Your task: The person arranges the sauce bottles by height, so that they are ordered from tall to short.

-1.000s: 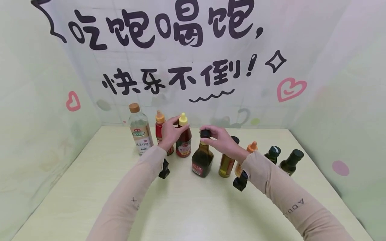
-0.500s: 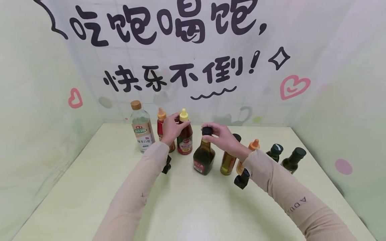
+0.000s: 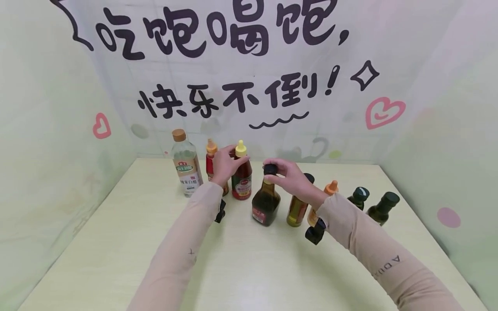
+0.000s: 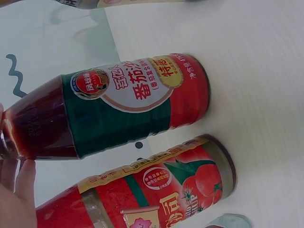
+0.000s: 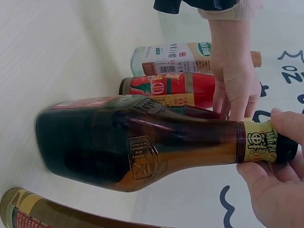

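Observation:
My left hand (image 3: 227, 165) holds the neck of a tomato sauce bottle (image 3: 242, 181) with a yellow nozzle cap. The left wrist view shows its green and red label (image 4: 123, 118), while the hand itself lies mostly out of frame. To the right, my right hand (image 3: 293, 179) grips a brown glass sauce bottle (image 3: 266, 203) at its black cap and gold-banded neck. Thumb and fingers sit on opposite sides of that neck in the right wrist view. Both bottles stand upright on the table (image 3: 249, 268).
Left of the hands stand a red orange-capped sauce bottle (image 3: 210, 163) and a clear vinegar bottle (image 3: 186, 166). On the right are an oil bottle (image 3: 295, 211), an orange-capped bottle (image 3: 331, 188) and two dark bottles, one with a green-black cap (image 3: 361, 193). Printed fabric walls enclose the table.
The head view has shifted slightly, so the whole scene sits a little further right and up. Both hands keep hold of the same bottles, which have not visibly moved on the table.

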`<state>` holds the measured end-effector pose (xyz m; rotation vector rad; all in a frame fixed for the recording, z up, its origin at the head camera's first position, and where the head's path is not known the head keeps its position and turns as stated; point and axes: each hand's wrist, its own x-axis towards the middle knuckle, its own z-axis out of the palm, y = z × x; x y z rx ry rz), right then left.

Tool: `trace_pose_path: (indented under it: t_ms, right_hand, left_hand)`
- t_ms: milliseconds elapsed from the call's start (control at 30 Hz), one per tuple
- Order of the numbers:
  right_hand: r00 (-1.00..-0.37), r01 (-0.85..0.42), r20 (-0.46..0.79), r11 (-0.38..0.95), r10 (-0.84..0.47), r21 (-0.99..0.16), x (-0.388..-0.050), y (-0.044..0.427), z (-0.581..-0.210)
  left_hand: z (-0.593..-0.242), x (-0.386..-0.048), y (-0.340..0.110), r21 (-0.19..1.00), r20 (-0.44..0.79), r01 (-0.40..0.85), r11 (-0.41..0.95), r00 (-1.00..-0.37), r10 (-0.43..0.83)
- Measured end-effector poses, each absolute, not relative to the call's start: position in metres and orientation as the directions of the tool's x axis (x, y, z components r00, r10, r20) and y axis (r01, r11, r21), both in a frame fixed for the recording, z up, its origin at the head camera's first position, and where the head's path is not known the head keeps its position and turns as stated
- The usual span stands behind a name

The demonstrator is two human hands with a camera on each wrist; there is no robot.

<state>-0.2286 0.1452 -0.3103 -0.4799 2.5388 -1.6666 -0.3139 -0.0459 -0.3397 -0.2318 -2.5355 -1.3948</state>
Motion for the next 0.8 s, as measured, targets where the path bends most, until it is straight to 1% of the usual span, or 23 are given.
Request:
trace_pose_path:
  t_ms: [367, 600, 800]
  right_hand:
    - [-0.955, -0.193, 0.083, 0.388, -0.284, -0.901, -0.226, 0.145, -0.305]
    - [-0.959, -0.168, 0.053, 0.409, -0.279, -0.897, -0.228, 0.145, -0.3]
    - [-0.965, -0.142, 0.03, 0.429, -0.259, -0.892, -0.227, 0.142, -0.297]
  left_hand:
    - [-0.342, -0.314, -0.044, 0.823, 0.296, 0.252, 0.508, -0.955, -0.005]
    - [-0.339, -0.311, -0.041, 0.853, 0.276, 0.234, 0.467, -0.961, -0.023]
    - [-0.342, -0.311, -0.043, 0.852, 0.28, 0.233, 0.469, -0.96, -0.032]
